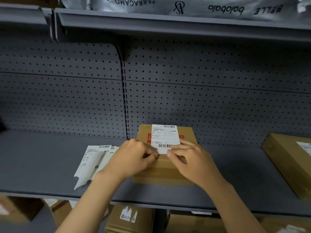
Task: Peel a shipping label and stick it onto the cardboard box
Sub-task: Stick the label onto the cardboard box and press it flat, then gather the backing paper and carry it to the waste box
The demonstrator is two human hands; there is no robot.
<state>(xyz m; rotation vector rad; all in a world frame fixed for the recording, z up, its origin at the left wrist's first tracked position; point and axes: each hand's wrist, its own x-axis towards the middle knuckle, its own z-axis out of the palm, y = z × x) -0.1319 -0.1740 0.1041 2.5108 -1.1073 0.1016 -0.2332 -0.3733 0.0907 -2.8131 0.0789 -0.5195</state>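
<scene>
A person works at a grey metal shelf (50,165), holding a white shipping label (165,135) over the top of a small cardboard box (165,167). The left hand (133,157) and right hand (186,157) both pinch the label's near edge between thumb and fingertips. Thin and floppy, the label likely curls and sticks to itself, so it is best gripped at the corners. More labels (94,158) lie just left of the box.
</scene>
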